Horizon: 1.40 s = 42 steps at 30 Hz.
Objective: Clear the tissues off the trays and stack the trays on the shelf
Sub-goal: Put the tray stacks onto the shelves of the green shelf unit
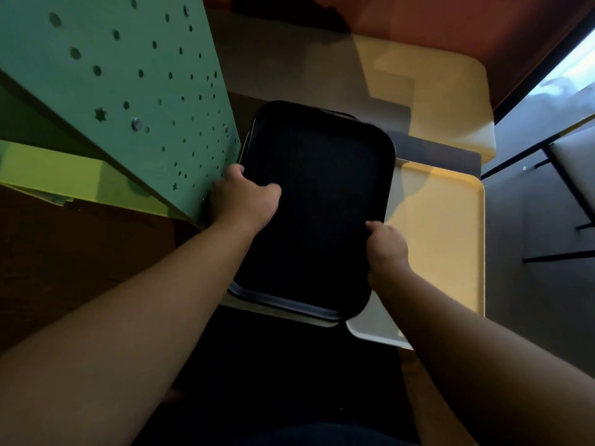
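Observation:
A black tray fills the middle of the view, held over other trays. My left hand grips its left edge, thumb on top. My right hand grips its right edge lower down. Under it another dark tray's rim shows at the near end, and a further rim peeks out at the far end. A cream tray lies to the right, partly covered by the black one. No tissue is visible on any tray.
A green perforated panel stands close on the left, touching my left hand's side. A cream cushioned bench sits beyond. Dark chair legs are at the right. Dark floor lies below.

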Each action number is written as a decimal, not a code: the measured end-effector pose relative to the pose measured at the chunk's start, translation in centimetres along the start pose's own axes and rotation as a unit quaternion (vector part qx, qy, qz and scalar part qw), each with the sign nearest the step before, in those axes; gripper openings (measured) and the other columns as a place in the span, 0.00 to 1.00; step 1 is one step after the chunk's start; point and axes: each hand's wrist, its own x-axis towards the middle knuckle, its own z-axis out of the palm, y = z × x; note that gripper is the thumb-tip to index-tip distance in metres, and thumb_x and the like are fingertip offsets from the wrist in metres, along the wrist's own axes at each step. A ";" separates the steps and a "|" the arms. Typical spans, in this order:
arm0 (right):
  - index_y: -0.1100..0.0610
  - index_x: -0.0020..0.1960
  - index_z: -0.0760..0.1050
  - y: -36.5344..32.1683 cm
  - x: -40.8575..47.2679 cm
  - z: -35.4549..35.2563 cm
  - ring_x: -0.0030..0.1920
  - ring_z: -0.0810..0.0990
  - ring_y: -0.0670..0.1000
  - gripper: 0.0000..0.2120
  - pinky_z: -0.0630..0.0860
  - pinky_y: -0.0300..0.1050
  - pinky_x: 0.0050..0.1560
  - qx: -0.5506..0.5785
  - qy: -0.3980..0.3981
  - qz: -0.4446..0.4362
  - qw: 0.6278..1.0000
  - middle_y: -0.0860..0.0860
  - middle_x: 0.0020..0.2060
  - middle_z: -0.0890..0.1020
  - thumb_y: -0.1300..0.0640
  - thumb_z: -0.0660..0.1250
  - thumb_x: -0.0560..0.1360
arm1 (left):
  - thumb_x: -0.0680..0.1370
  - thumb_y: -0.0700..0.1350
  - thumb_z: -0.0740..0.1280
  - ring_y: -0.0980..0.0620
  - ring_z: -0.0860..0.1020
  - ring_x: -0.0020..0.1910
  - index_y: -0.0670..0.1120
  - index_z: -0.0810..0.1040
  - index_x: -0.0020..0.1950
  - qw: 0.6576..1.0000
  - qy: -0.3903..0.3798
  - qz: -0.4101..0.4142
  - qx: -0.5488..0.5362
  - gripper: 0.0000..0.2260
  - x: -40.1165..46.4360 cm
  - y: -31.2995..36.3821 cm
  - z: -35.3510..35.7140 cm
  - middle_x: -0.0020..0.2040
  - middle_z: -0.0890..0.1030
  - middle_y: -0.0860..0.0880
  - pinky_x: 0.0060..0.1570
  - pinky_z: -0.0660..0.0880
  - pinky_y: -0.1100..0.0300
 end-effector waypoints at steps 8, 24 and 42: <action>0.55 0.64 0.76 -5.6 3.3 2.3 0.51 0.82 0.54 0.13 0.82 0.55 0.56 -0.080 -0.026 -0.073 0.994 0.53 0.51 0.81 0.55 0.62 0.81 | 0.67 0.55 0.67 0.42 0.73 0.63 0.50 0.60 0.77 1.000 0.005 -0.028 -0.008 0.39 3.6 2.1 2.6 0.70 0.69 0.45 0.59 0.75 0.43; 0.61 0.53 0.76 -6.5 3.9 2.9 0.45 0.75 0.55 0.08 0.74 0.47 0.44 -0.208 -0.034 -0.033 0.977 0.55 0.47 0.75 0.59 0.61 0.79 | 0.73 0.51 0.67 0.42 0.60 0.75 0.49 0.56 0.79 0.993 -0.025 0.001 0.118 0.37 5.1 1.1 3.7 0.79 0.56 0.45 0.69 0.66 0.43; 0.58 0.44 0.71 -14.7 -4.6 -3.4 0.26 0.77 0.51 0.03 0.75 0.40 0.26 -0.002 -0.111 -0.100 0.989 0.52 0.33 0.73 0.64 0.63 0.76 | 0.64 0.72 0.69 0.53 0.70 0.67 0.57 0.66 0.73 0.860 -0.198 0.366 0.295 0.41 -9.9 3.8 -8.1 0.70 0.71 0.56 0.64 0.69 0.54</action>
